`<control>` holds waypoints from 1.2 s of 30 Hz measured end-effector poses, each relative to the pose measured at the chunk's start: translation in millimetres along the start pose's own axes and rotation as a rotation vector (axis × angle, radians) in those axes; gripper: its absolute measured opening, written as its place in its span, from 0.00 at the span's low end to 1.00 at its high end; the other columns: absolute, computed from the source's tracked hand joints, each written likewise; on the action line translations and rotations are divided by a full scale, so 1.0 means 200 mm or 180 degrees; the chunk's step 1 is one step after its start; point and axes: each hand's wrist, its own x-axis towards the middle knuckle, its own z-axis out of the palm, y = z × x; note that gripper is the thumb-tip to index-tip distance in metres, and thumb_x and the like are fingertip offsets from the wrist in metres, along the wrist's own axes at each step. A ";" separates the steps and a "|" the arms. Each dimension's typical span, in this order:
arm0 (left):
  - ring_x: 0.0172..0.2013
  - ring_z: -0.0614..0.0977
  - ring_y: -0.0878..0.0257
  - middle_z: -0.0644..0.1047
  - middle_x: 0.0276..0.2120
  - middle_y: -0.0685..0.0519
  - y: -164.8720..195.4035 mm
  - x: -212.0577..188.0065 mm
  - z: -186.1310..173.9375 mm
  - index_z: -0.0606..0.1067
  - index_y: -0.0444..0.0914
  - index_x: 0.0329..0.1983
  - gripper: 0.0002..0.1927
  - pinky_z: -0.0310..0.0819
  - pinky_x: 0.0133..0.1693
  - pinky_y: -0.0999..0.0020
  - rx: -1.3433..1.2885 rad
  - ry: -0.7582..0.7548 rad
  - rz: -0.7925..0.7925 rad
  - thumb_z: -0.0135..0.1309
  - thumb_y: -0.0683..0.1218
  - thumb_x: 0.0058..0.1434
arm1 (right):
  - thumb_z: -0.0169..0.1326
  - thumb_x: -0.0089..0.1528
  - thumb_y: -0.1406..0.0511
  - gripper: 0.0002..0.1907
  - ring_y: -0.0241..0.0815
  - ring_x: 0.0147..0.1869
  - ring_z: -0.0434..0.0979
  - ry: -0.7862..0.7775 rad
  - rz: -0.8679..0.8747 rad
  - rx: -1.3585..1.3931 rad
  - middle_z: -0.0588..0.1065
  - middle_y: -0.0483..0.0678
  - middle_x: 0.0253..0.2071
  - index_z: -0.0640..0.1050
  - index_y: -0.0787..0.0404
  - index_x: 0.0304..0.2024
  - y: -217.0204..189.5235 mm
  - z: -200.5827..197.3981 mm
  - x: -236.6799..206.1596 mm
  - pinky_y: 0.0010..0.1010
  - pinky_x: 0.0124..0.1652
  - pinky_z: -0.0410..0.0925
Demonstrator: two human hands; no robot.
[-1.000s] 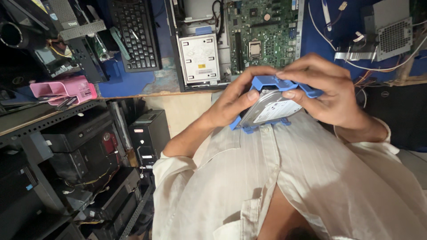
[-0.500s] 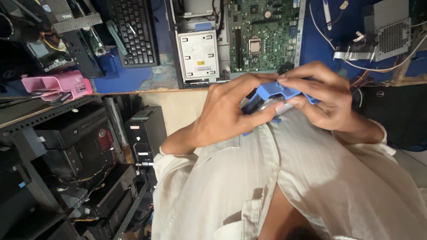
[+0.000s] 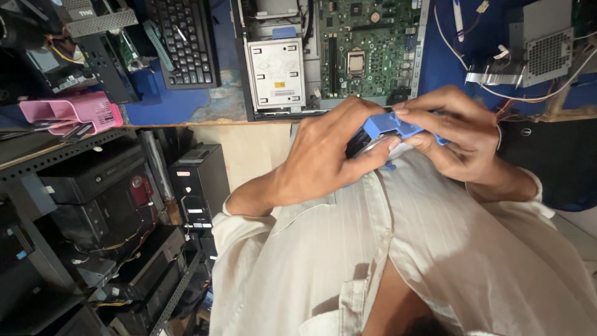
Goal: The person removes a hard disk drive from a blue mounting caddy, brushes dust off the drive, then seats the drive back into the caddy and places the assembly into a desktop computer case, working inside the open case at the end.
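A blue worktop (image 3: 186, 102) is seen behind an opened computer case (image 3: 333, 56). Just in front of the case, a blue-framed drive (image 3: 388, 132) is gripped between both hands, its long axis running from the left hand (image 3: 329, 158) to the right hand (image 3: 457, 134).
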 end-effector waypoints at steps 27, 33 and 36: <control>0.43 0.78 0.49 0.72 0.43 0.45 -0.10 0.04 0.03 0.63 0.35 0.53 0.20 0.73 0.46 0.57 -0.0503 -0.0498 0.0007 0.61 0.47 0.71 | 0.58 0.68 0.74 0.13 0.47 0.46 0.81 0.0047 -0.0026 -0.0483 0.77 0.60 0.49 0.78 0.72 0.55 -0.02 0.04 -0.02 0.29 0.40 0.73; 0.42 0.79 0.49 0.73 0.42 0.46 -0.10 0.03 0.04 0.66 0.36 0.53 0.19 0.73 0.44 0.57 -0.0371 -0.0315 0.0109 0.62 0.46 0.69 | 0.60 0.68 0.74 0.13 0.46 0.43 0.80 0.0163 -0.0066 -0.0522 0.78 0.60 0.49 0.79 0.72 0.55 -0.02 0.03 -0.03 0.30 0.40 0.73; 0.37 0.81 0.55 0.74 0.39 0.48 -0.11 0.04 0.04 0.69 0.37 0.52 0.16 0.76 0.40 0.64 -0.0652 -0.0226 0.0056 0.63 0.45 0.69 | 0.60 0.67 0.74 0.13 0.48 0.45 0.81 0.0080 -0.0126 -0.0673 0.78 0.60 0.49 0.79 0.72 0.54 -0.02 0.03 -0.02 0.31 0.40 0.74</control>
